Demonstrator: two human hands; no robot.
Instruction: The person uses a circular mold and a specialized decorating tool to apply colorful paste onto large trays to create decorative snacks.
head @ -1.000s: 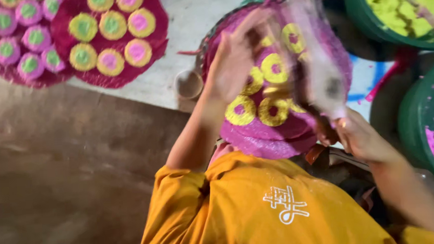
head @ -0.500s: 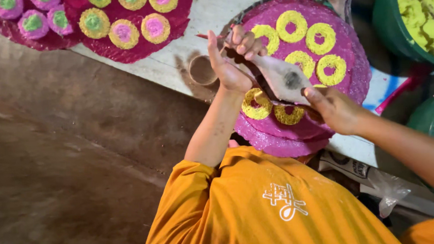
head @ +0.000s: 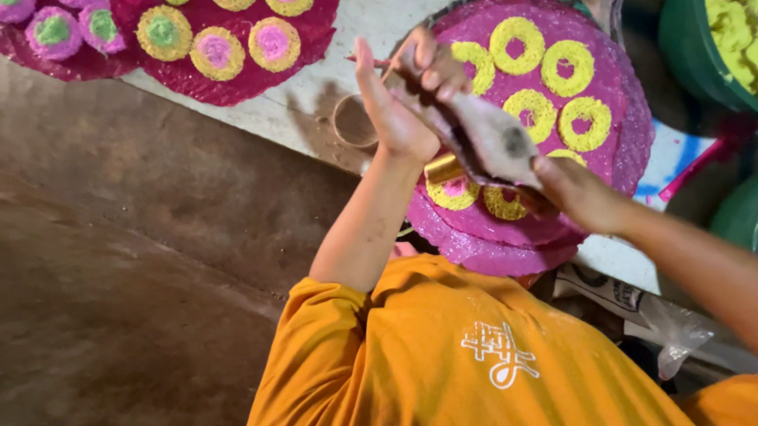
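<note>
Head view: both hands [head: 408,101] [head: 578,194] grip a grey piping bag [head: 486,136], tip pointing lower right

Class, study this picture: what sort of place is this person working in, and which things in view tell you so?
Probably a small handcraft workshop. Round magenta trays on a pale worktable carry rows of yellow rings, and green tubs hold coloured material. The left hand and right hand hold a thin plastic bag.

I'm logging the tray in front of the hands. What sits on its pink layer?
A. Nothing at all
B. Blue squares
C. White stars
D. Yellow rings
D: yellow rings lie on the round pink tray, just behind the left hand and right hand.
</note>
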